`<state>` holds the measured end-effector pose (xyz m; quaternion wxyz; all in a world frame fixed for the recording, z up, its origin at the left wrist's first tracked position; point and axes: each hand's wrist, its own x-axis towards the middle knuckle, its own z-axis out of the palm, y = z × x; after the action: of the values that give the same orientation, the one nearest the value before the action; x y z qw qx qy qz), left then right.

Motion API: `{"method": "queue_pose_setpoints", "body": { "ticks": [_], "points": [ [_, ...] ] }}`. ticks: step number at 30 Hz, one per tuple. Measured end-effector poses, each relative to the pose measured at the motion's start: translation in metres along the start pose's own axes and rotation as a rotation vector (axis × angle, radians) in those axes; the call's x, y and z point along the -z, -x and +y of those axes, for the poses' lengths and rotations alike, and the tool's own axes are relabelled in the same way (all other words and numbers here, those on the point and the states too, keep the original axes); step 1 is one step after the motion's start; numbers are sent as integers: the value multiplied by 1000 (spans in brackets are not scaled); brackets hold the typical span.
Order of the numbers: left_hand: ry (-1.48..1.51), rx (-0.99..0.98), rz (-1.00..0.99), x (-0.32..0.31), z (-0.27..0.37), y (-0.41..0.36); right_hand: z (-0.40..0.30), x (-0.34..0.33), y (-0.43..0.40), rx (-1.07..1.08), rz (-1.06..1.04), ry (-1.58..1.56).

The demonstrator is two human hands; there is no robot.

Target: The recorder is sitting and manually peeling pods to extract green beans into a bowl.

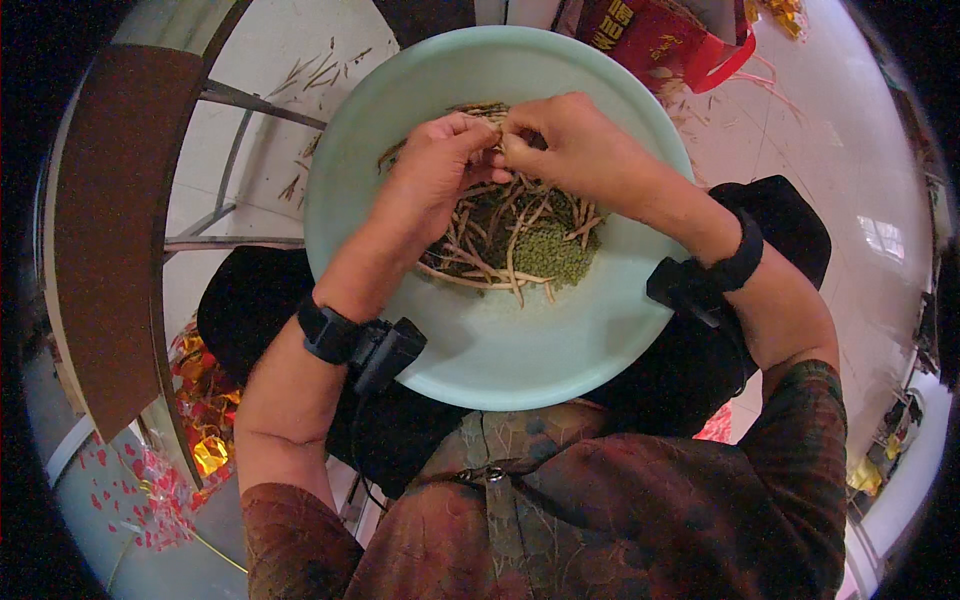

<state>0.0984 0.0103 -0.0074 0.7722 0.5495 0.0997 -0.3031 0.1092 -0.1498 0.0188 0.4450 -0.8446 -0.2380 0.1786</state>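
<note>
A wide pale-green plastic basin (pixel 517 352) rests on the person's lap. Inside lie dry bean pods (pixel 517 225), tan to dark brown, mostly in a tangled heap. Beside them, to the right, is a pile of small green beans (pixel 555 255) that look like mung beans. Over the far half of the basin, my left hand (pixel 442 161) and my right hand (pixel 566 139) meet fingertip to fingertip. Both pinch a pale dry pod (pixel 500 138), largely hidden by the fingers. More pods stick out behind the hands.
A brown board-topped table (pixel 120 225) with metal legs (pixel 225 241) stands at the left. Loose pods (pixel 319 71) litter the tiled floor. Beyond the basin's far right rim is a red paper bag (pixel 652 41). Shiny gold-and-red wrapping (pixel 206 420) lies lower left.
</note>
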Motion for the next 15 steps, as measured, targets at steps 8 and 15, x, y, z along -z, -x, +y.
{"method": "queue_pose_setpoints", "body": {
  "ticks": [8,15],
  "points": [
    [150,16,-71,0,5,3,3,-3,-1,-219,68,-320],
    [405,76,-70,-11,-6,7,13,-9,-4,-35,213,-153]
  ]
}}
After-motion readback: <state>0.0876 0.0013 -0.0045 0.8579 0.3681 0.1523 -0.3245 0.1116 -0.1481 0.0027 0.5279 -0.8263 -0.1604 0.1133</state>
